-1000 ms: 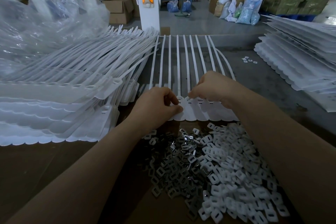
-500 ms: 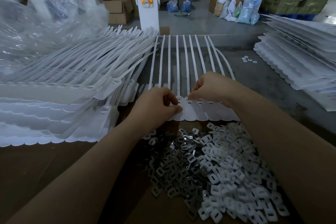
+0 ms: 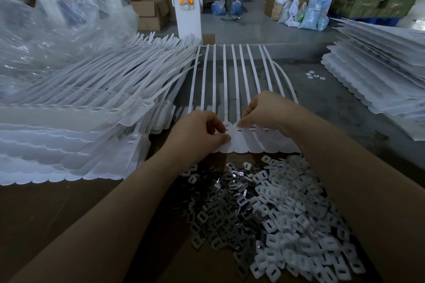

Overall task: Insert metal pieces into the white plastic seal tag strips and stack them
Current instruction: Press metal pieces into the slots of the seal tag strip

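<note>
The tag strip (image 3: 243, 142) lies flat on the bench just beyond the clip pile (image 3: 271, 213). Your left hand (image 3: 197, 135) pinches its flag end; your right hand (image 3: 264, 110) pinches at a slot, the piece beneath hidden by your fingertips. Finished stack (image 3: 69, 135) sits left.

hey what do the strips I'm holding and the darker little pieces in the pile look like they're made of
Seal tag strips: likely matte white plastic; the thin tails bend and look slightly translucent.
Dark pieces: probably stamped metal; grey with bright glints.
White pieces: seemingly moulded plastic, dull and opaque.
</note>
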Tool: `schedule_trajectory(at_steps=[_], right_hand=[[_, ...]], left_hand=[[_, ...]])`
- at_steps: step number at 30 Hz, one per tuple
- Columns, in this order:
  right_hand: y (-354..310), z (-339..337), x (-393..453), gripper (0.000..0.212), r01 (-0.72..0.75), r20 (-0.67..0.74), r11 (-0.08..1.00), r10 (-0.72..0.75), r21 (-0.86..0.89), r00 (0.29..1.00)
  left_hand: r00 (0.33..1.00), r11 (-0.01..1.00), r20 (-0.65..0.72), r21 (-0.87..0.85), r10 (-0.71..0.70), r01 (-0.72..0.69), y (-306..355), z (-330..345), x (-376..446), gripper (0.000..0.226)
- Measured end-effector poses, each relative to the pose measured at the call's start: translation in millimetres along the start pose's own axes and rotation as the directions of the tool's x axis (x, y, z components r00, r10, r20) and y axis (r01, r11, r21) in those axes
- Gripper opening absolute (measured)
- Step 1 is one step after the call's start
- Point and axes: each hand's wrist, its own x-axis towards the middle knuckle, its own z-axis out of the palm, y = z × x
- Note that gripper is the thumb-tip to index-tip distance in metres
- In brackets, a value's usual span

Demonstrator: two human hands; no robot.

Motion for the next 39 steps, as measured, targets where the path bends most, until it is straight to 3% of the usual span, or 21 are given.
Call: schedule_trajectory(at_steps=[8,19,23,25,28,31,35,39], right_hand=[[4.3,-0.3,4.3,0.026,-0.028,-0.023,0.999,0.029,0.020,0.999],[-2.2,9.8,7.6,0.013,0.118,-0.123,0.922,-0.174,-0.370,0.977],[-2.9,12.5,8.4,0.009,0.139,-0.137,0.893,-0.216,-0.427,0.967],[0.2,10.7,10.2,0.014,0.139,-0.107,0.917,-0.192,-0.375,0.976],[10.6,0.8,11.7,0.024,0.083,-0.010,0.991,-0.084,-0.107,0.996],[20.7,-10.7,11.1,0.023,0.048,0.048,0.997,-0.050,0.052,0.998],[14.3,-13.2,5.4,0.007,0.219,0.074,0.972,-0.225,0.087,0.972],[-5.9,-6.3,-7.6,0.006,0.487,0.208,0.870,-0.491,0.074,0.846]], left_hand=[[1.000,1.000,0.009,-0.017,0.010,-0.010,-2.4,0.5,1.2,0.015],[1.000,1.000,-0.003,-0.017,-0.006,0.006,-1.7,1.6,1.4,0.015],[1.000,1.000,-0.001,-0.021,-0.004,0.004,-1.1,1.3,1.0,0.015],[1.000,1.000,0.009,-0.016,0.000,0.000,0.0,0.0,0.7,0.014],[0.999,1.000,0.026,0.001,0.019,-0.019,0.3,-3.1,0.2,0.015],[1.000,0.996,0.012,-0.088,-0.024,0.025,-0.9,-6.0,0.9,0.018],[0.988,0.944,-0.037,-0.304,-0.148,0.130,-1.8,-9.2,4.3,0.026],[0.977,0.884,-0.073,-0.443,-0.202,0.150,-5.2,-13.0,5.6,0.027]])
